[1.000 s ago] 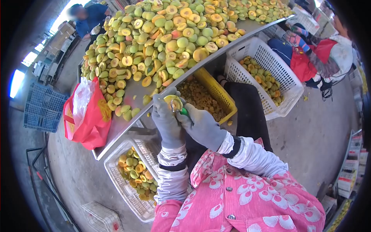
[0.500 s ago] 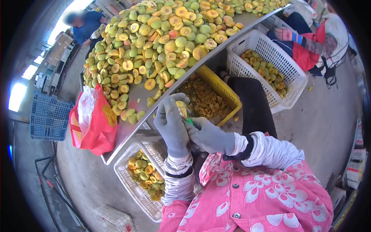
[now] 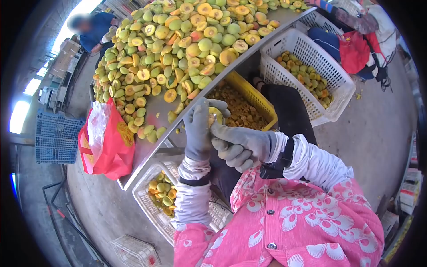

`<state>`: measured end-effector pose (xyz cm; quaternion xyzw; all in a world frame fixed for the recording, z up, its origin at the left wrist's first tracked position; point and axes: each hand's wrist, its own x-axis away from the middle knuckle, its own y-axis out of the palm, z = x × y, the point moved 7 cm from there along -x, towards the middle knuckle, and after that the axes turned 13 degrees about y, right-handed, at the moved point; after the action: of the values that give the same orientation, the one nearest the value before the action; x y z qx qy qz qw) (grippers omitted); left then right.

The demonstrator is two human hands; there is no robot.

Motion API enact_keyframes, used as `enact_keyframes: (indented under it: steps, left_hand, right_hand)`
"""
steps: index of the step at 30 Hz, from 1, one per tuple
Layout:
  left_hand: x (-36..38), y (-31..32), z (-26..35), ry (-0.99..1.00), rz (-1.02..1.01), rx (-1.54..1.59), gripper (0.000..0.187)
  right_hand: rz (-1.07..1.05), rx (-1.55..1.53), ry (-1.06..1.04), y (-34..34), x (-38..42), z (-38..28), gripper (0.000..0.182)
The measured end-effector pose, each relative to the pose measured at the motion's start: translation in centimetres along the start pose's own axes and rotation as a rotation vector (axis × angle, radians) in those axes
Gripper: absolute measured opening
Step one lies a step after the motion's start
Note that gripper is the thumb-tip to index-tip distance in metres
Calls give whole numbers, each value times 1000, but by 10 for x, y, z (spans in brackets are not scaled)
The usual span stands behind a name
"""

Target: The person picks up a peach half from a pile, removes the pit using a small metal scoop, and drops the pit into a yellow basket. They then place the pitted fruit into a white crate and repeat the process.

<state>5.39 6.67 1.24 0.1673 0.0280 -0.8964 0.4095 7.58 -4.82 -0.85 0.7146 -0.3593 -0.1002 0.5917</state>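
Note:
In front of my chest, my left hand (image 3: 199, 129), in a grey glove, is closed around a yellow-green half of a stone fruit (image 3: 215, 116), perhaps a peach. My right hand (image 3: 244, 144), gloved too, is curled into a fist against the fruit, its thumb at the cut side. The small green-handled tool in this fist is now mostly hidden by the fingers. Just beyond my hands stands a yellow crate (image 3: 270, 106) with brownish pits or scraps in it. A big heap of halved fruit (image 3: 178, 49) covers the metal table (image 3: 153, 104).
White crates of fruit halves stand at my right (image 3: 338, 100) and below my left forearm (image 3: 149, 202). A red bag (image 3: 113, 151) hangs at the table corner. Blue crates (image 3: 55, 138) are stacked at left. One person (image 3: 95, 31) is across the table, another (image 3: 356, 49) at right.
My right hand has rolled over, so the green handle no longer shows, and its thumb has come up to the fruit. The person at right has reached an arm towards the table.

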Motion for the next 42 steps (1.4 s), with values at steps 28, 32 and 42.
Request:
enact_keyframes:
  steps: [28,32,42]
  left_hand:
    - [14,-38,-72,36,607,-447,34]
    - [79,-75,-6,340,730,-1018,21]
    - [-4,-190,-29,-124,355,-970,53]
  right_hand:
    - [1465,1217,-309,-123,-38,-64,28]
    - [1715,862,-245,-218,-17,-53,30]
    - [1345,781,-263,-252,-25,-38,42]
